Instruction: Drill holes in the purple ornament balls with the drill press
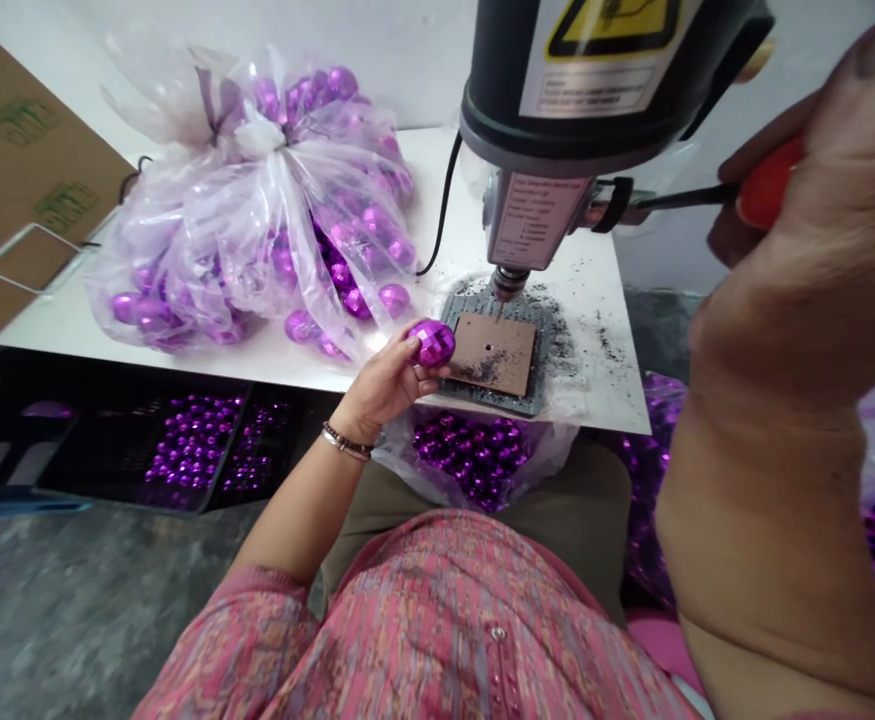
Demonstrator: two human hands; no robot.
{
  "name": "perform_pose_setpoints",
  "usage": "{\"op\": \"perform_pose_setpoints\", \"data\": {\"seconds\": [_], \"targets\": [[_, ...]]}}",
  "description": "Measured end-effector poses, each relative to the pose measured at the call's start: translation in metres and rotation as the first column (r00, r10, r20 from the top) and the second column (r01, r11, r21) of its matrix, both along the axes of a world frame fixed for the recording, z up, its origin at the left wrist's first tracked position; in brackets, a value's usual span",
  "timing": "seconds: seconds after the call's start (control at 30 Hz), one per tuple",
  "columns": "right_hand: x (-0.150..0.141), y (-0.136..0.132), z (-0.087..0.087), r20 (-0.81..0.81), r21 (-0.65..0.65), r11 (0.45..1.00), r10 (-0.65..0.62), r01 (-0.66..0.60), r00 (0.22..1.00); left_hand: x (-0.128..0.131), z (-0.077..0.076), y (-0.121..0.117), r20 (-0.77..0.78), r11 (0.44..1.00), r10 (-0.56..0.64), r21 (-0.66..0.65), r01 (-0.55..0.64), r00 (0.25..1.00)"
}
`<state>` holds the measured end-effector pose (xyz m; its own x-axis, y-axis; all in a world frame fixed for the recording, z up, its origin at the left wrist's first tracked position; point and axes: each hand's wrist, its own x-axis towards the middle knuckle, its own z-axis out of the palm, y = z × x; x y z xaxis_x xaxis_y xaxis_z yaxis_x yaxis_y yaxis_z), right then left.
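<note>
Between the fingers of my left hand (396, 385) is a shiny purple faceted ball (432, 343), held just left of the drill press base. My right hand (834, 200) is wrapped round the red-knobbed feed lever (771, 182) of the drill press (534, 200). The thin drill bit (500, 310) points down over a brown board (508, 350) with a small hole in it. This board rests on the grey metal base (538, 400), and dark shavings lie scattered about. The bit and the ball are apart.
Clear plastic bags (257, 230) of purple balls cover the table's left side. An open bag of balls (474, 455) sits at my lap, below the table edge. Black crates (129, 480) with more balls stand lower left, beneath a cardboard box (24, 170). A black cable (444, 205) runs behind.
</note>
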<state>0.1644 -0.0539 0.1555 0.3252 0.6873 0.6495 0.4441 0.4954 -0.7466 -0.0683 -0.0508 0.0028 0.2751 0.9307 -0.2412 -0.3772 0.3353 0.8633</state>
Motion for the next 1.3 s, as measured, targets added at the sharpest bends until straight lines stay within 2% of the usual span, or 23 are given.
{"op": "perform_pose_setpoints", "data": {"seconds": [0.1, 0.23, 0.43, 0.57, 0.67, 0.77, 0.9, 1.0, 1.1, 1.2, 1.3], "targets": [[0.000, 0.000, 0.000, 0.007, -0.026, 0.995, -0.093, 0.093, 0.996, 0.009, -0.007, 0.004, 0.060, 0.999, -0.020, -0.039, 0.023, 0.998], [0.002, 0.002, 0.000, 0.033, 0.062, 0.998, 0.015, -0.017, 0.999, 0.012, -0.005, 0.010, 0.033, 0.997, -0.072, -0.014, 0.072, 0.997], [0.005, 0.002, 0.001, 0.104, 0.053, 0.998, -0.023, 0.018, 0.994, 0.014, -0.006, 0.011, -0.042, 0.993, -0.118, -0.024, 0.117, 0.992], [0.005, -0.003, 0.004, 0.137, -0.001, 0.999, -0.042, 0.042, 0.990, 0.012, 0.001, 0.010, -0.051, 0.993, -0.122, 0.002, 0.122, 0.991], [0.005, -0.005, 0.004, 0.150, -0.014, 0.999, -0.034, 0.037, 0.988, 0.012, 0.011, 0.013, -0.072, 0.989, -0.144, -0.034, 0.142, 0.987], [0.005, -0.004, 0.003, 0.121, 0.025, 1.000, 0.003, -0.006, 0.993, 0.013, 0.017, 0.019, -0.116, 0.980, -0.192, -0.073, 0.184, 0.975], [0.005, -0.001, 0.004, 0.101, 0.045, 0.996, 0.071, -0.076, 0.992, 0.015, 0.016, 0.029, -0.156, 0.974, -0.214, -0.111, 0.198, 0.964], [0.006, -0.003, 0.006, 0.126, 0.051, 0.995, 0.082, -0.089, 0.989, 0.016, 0.011, 0.034, -0.159, 0.990, -0.126, -0.079, 0.114, 0.979], [0.007, -0.004, 0.007, 0.166, 0.046, 0.998, 0.035, -0.043, 0.985, 0.016, 0.008, 0.037, -0.173, 0.997, -0.073, -0.006, 0.073, 0.982], [0.007, -0.006, 0.007, 0.205, 0.020, 1.000, -0.013, 0.009, 0.979, 0.018, 0.007, 0.039, -0.193, 0.991, -0.126, 0.027, 0.134, 0.973], [0.008, -0.006, 0.005, 0.220, 0.021, 1.000, -0.003, -0.002, 0.976, 0.021, 0.007, 0.042, -0.196, 0.984, -0.172, 0.016, 0.179, 0.965]]}}
